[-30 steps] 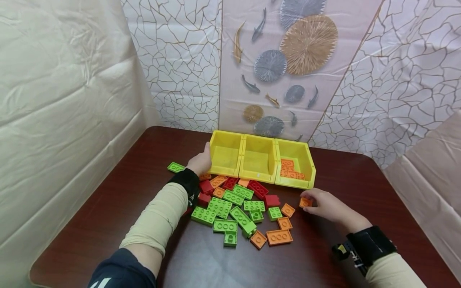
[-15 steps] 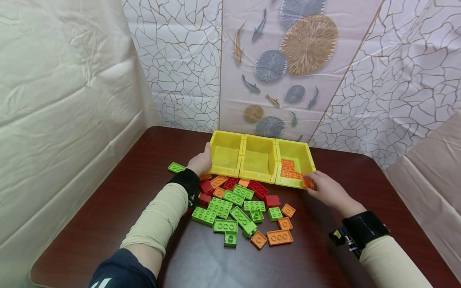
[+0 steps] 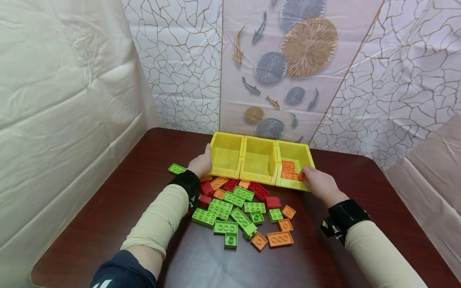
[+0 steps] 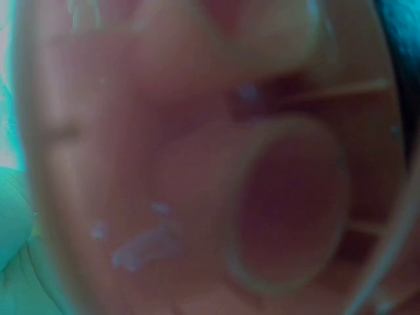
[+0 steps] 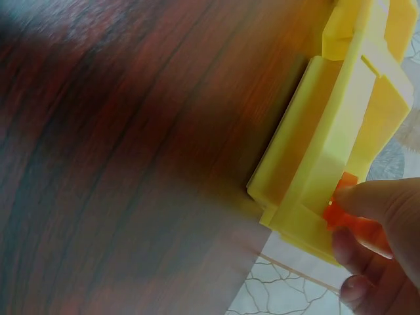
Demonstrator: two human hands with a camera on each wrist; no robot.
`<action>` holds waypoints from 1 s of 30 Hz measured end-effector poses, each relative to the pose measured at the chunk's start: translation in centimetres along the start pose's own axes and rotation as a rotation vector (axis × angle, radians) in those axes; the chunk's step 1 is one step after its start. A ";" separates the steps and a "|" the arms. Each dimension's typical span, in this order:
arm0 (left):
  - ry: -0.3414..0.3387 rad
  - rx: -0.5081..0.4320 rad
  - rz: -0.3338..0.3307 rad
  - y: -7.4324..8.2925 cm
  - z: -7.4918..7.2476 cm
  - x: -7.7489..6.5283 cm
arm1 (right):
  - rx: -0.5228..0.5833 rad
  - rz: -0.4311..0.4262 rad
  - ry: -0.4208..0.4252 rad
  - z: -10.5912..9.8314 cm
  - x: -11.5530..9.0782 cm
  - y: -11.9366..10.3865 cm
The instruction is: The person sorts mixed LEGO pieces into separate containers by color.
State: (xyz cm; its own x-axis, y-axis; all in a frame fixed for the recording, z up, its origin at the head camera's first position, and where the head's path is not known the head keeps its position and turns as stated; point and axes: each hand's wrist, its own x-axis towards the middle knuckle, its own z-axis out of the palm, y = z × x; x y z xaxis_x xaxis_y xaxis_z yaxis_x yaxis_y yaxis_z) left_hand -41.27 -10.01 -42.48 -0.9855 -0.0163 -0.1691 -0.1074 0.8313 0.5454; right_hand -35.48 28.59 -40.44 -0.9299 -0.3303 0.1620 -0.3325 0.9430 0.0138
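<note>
My right hand (image 3: 319,183) reaches over the right edge of the right yellow bin (image 3: 292,184). In the right wrist view its thumb and fingers pinch an orange toy brick (image 5: 335,214) at the bin's rim. Several orange bricks (image 3: 287,165) lie inside that bin. My left hand (image 3: 200,163) is against the outer left side of the left yellow bin (image 3: 226,158), thumb pointing up; its other fingers are hidden. A blurred, hollow brick underside (image 4: 197,197) fills most of the left wrist view.
The middle yellow bin (image 3: 258,162) joins the two others. In front lies a spread of green bricks (image 3: 220,208), red bricks (image 3: 258,190) and loose orange bricks (image 3: 280,239) on the dark wooden table (image 3: 108,208). A patterned cloth (image 3: 180,72) hangs behind.
My right hand has carried the orange brick from the table beside the loose bricks up and away from me, into the right bin's opening. The left hand has stayed at the left bin.
</note>
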 end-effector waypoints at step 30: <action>-0.007 0.017 0.031 0.1 -0.3 -0.6 | 0.365 -0.180 -0.122 0.2 -5.7 -2.9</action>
State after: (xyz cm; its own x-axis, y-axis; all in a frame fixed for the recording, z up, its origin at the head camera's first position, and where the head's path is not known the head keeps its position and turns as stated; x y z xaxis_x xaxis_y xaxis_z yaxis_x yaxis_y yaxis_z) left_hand -40.75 -10.09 -42.04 -0.9872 0.0133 -0.1587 -0.0749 0.8405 0.5365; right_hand -29.22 27.69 -41.60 -0.8563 -0.5116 0.0711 -0.5051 0.8005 -0.3226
